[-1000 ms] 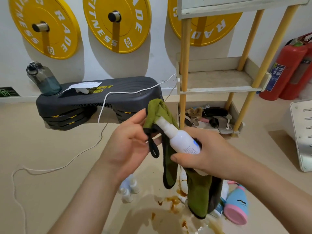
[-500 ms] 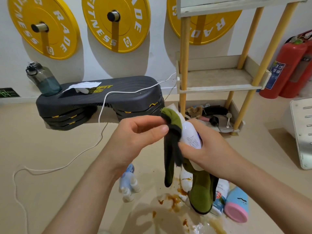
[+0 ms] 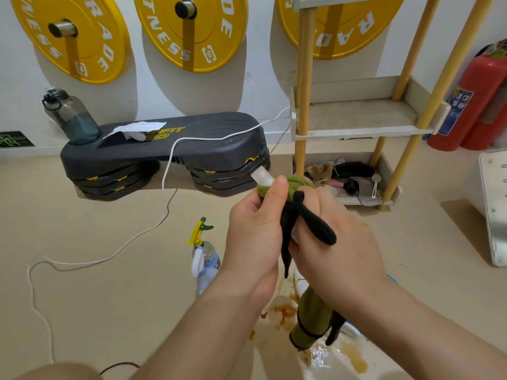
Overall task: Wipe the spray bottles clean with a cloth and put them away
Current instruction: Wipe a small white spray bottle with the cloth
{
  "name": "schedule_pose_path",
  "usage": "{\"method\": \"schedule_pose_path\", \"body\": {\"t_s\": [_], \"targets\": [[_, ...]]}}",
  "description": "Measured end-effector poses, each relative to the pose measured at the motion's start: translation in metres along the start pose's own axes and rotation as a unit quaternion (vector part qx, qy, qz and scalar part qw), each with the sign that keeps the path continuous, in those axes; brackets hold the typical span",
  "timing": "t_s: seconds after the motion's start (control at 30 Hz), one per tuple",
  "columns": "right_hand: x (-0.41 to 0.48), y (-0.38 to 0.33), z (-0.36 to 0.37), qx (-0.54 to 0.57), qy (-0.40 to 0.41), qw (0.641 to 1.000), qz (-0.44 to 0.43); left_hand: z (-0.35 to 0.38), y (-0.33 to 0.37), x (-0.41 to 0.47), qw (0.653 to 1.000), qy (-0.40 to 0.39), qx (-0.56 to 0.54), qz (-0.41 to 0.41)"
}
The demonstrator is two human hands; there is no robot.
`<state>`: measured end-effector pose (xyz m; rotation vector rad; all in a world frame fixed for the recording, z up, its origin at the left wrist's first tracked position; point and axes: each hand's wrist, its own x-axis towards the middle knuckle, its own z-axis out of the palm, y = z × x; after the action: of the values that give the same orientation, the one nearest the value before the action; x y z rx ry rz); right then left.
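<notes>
Starting on the left, a grey water bottle (image 3: 70,116) stands on the end of a dark step platform (image 3: 170,149) by the wall. A white cable (image 3: 167,171) drapes over the platform and trails across the floor (image 3: 96,297).

Closer in, a trigger spray bottle (image 3: 205,259) sits on the floor just left of the person's left forearm. It's got a clear body with a yellow and green trigger head.

The one getting cleaned is the white spray bottle (image 3: 262,175). It's up in the air in front of the platform's right end, tilted so the top points up and to the left. Only its pale, see-through cap end pokes out, and the rest is buried under the green cloth (image 3: 297,181) and the hands. The cloth is olive green with black edging. It's bunched around the bottle's neck, with a black strip lying over the right knuckles and a long tail hanging down below the hands.

The left hand (image 3: 255,234) comes up from below, thumb lying straight along the cloth just behind the cap and the other fingers curled in behind. So that grip is pinching the cloth onto the bottle's neck.

The right hand (image 3: 337,253) shows its back to the camera. Its fingers are wrapped round the cloth-covered body, so this grip is clamped on the bottle through the cloth.

Under the hands there's a brown spill (image 3: 285,311) on the floor. Further right is a shelf rack (image 3: 356,130) with yellow posts, and then a red fire extinguisher (image 3: 482,100).
</notes>
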<state>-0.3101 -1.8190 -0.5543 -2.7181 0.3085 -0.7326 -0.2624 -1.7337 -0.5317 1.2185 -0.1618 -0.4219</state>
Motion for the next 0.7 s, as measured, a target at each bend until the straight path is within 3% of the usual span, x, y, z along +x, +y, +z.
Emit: {"method": "schedule_pose_path", "body": {"t_s": [0.07, 0.13, 0.23, 0.3, 0.33, 0.4, 0.43, 0.47, 0.57, 0.63, 0.7], "targets": [[0.000, 0.003, 0.005, 0.017, -0.064, 0.998, 0.011, -0.001, -0.002, 0.004, 1.000, 0.016, 0.021, 0.009], [0.005, 0.006, -0.002, 0.105, -0.125, 0.987, 0.011, -0.004, 0.001, 0.009, 0.999, 0.005, 0.027, 0.018], [0.020, 0.017, -0.023, 0.232, -0.217, 0.948, 0.002, -0.017, 0.010, 0.019, 0.996, -0.087, 0.030, 0.000], [0.030, 0.024, -0.040, 0.296, -0.323, 0.899, 0.017, -0.025, 0.014, 0.023, 0.990, -0.136, 0.040, -0.015], [0.032, 0.027, -0.047, 0.349, -0.377, 0.857, 0.041, -0.027, 0.015, 0.024, 0.988, -0.152, 0.033, -0.013], [0.033, 0.030, -0.054, 0.407, -0.416, 0.809, 0.085, -0.028, 0.015, 0.025, 0.988, -0.149, 0.026, 0.016], [0.032, 0.028, -0.054, 0.404, -0.398, 0.819, 0.092, -0.026, 0.015, 0.025, 0.990, -0.129, 0.034, 0.043], [0.031, 0.026, -0.050, 0.379, -0.353, 0.851, 0.087, -0.024, 0.015, 0.026, 0.991, -0.102, 0.045, 0.070], [0.018, 0.013, -0.034, 0.172, -0.164, 0.971, 0.026, -0.016, 0.013, 0.024, 0.995, -0.003, 0.035, 0.097], [0.006, 0.003, -0.022, 0.008, -0.074, 0.997, -0.016, -0.010, 0.010, 0.021, 0.996, 0.049, -0.003, 0.074], [-0.002, -0.001, -0.015, -0.039, -0.041, 0.998, -0.028, -0.006, 0.008, 0.016, 0.996, 0.065, -0.030, 0.051]]}}
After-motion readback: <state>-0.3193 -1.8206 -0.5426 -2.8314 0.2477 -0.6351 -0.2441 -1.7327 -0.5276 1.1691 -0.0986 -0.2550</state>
